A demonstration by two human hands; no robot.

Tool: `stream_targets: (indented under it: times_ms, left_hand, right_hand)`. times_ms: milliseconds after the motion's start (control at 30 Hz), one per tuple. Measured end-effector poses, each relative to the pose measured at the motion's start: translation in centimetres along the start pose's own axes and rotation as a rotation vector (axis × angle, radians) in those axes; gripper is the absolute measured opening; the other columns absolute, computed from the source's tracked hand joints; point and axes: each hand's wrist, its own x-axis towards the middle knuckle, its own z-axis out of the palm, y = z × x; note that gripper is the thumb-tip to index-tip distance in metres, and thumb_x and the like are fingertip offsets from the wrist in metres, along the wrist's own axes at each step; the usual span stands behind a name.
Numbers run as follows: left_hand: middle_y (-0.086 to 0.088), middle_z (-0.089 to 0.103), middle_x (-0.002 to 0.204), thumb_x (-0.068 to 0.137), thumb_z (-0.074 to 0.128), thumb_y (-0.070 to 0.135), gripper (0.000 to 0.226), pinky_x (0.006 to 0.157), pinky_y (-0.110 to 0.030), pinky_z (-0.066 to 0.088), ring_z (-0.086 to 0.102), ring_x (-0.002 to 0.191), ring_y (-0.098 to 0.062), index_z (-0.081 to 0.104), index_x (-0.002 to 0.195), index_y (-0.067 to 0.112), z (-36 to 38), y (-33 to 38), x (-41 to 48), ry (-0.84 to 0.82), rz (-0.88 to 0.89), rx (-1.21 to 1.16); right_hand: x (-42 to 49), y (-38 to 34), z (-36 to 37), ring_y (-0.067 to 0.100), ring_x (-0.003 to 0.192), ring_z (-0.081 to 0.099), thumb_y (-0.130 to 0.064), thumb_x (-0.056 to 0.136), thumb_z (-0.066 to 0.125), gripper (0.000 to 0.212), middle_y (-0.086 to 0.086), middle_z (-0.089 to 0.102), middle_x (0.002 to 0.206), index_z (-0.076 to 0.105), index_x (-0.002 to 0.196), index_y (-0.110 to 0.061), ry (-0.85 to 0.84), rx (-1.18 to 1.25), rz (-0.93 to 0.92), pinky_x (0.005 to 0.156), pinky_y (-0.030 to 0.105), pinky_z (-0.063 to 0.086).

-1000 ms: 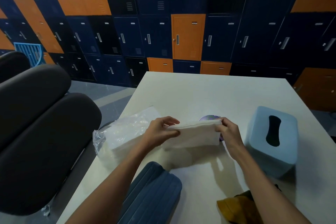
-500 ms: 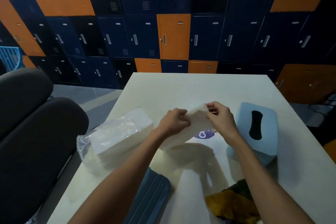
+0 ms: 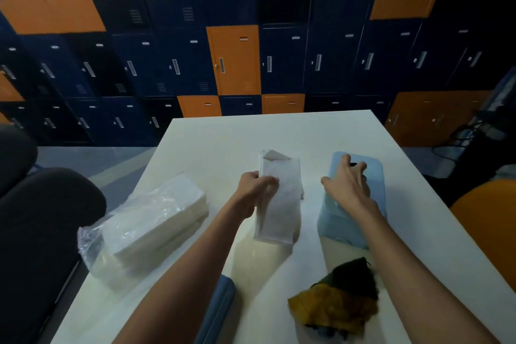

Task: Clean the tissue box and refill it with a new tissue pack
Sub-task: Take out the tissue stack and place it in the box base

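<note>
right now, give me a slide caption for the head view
Left hand grips a tissue stack while the right hand rests spread on the blue tissue box.

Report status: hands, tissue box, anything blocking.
Left hand grips tissue stack. Right hand spread on tissue box top. Plastic-wrapped pack and cloth lie apart from the box.

locker rm / staff area | wall of lockers (image 3: 233,60) | white table (image 3: 251,131)
</note>
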Motion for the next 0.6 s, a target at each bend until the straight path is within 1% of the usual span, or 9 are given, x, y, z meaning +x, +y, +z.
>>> stream_targets:
  times_ms: [133,233,267,333,367,433,500,533,600]
  left_hand:
    - [-0.019,0.063,0.092,0.085,0.064,0.005,0.02,0.073,-0.039,0.046,0.06,0.081,-0.03,0.062,0.1,-0.008,-0.4,-0.4,0.2,0.004,-0.054,-0.056]
    - [-0.02,0.064,0.092,0.085,0.064,0.006,0.019,0.077,-0.043,0.051,0.062,0.081,-0.032,0.062,0.098,-0.007,-0.9,-0.7,0.5,0.022,-0.077,-0.099]
    - [-0.02,0.065,0.091,0.085,0.064,0.006,0.019,0.076,-0.042,0.052,0.063,0.078,-0.032,0.062,0.098,-0.007,-1.1,-0.8,0.6,0.03,-0.083,-0.118]
    - [-0.017,0.065,0.083,0.085,0.065,0.008,0.017,0.06,-0.03,0.052,0.064,0.065,-0.025,0.062,0.095,-0.005,-1.5,-0.9,0.9,0.047,-0.092,-0.144]
    - [-0.014,0.064,0.078,0.086,0.065,0.008,0.016,0.051,-0.024,0.048,0.062,0.057,-0.021,0.062,0.094,-0.005,-1.7,-0.9,0.9,0.053,-0.098,-0.155]
    - [-0.011,0.062,0.073,0.086,0.065,0.008,0.016,0.042,-0.019,0.044,0.06,0.052,-0.018,0.061,0.095,-0.004,-2.0,-0.8,1.0,0.066,-0.115,-0.187]
    - [-0.012,0.062,0.075,0.086,0.065,0.009,0.02,0.042,-0.019,0.044,0.059,0.055,-0.019,0.061,0.099,-0.005,-2.2,-0.8,1.0,0.076,-0.127,-0.204]
    - [-0.012,0.063,0.077,0.086,0.065,0.009,0.023,0.043,-0.02,0.044,0.059,0.058,-0.02,0.06,0.103,-0.006,-2.3,-0.9,1.1,0.079,-0.13,-0.211]
    - [-0.014,0.064,0.083,0.086,0.065,0.008,0.027,0.047,-0.024,0.047,0.06,0.063,-0.022,0.06,0.108,-0.008,-2.4,-1.0,1.1,0.075,-0.136,-0.229]
  right_hand:
    - [0.2,0.0,-0.4,0.036,0.077,0.049,-0.027,0.088,0.061,0.052,0.02,0.035,0.113,0.031,0.125,-0.007,0.002,0.062,0.021,0.069,0.041,0.048]
    - [0.3,-0.1,-1.1,0.035,0.083,0.048,-0.03,0.089,0.06,0.054,0.022,0.039,0.117,0.03,0.129,-0.008,0.043,0.123,0.014,0.071,0.043,0.045]
    - [0.4,-0.2,-1.5,0.034,0.086,0.048,-0.031,0.089,0.059,0.054,0.022,0.04,0.118,0.031,0.129,-0.008,0.062,0.16,0.001,0.071,0.042,0.043]
    - [0.7,-0.4,-2.4,0.034,0.092,0.049,-0.03,0.09,0.058,0.052,0.024,0.045,0.122,0.033,0.129,-0.007,0.099,0.274,-0.029,0.074,0.043,0.043]
    - [0.9,-0.4,-2.9,0.034,0.097,0.05,-0.03,0.09,0.058,0.052,0.023,0.047,0.125,0.035,0.13,-0.007,0.112,0.345,-0.03,0.078,0.043,0.044]
    - [1.7,-0.2,-3.5,0.029,0.101,0.051,-0.029,0.089,0.057,0.054,0.018,0.05,0.126,0.036,0.135,-0.01,0.108,0.485,0.005,0.08,0.04,0.045]
    - [2.5,0.5,-3.7,0.026,0.097,0.055,-0.024,0.087,0.057,0.052,0.013,0.054,0.119,0.039,0.135,-0.014,0.052,0.725,0.083,0.078,0.039,0.051]
    - [2.8,0.9,-3.6,0.025,0.092,0.058,-0.019,0.087,0.057,0.051,0.012,0.057,0.113,0.04,0.135,-0.013,-0.001,0.899,0.131,0.073,0.038,0.053]
    - [3.2,1.9,-3.0,0.023,0.082,0.058,-0.009,0.088,0.056,0.048,0.012,0.058,0.102,0.042,0.134,-0.007,-0.092,1.188,0.205,0.061,0.033,0.049]
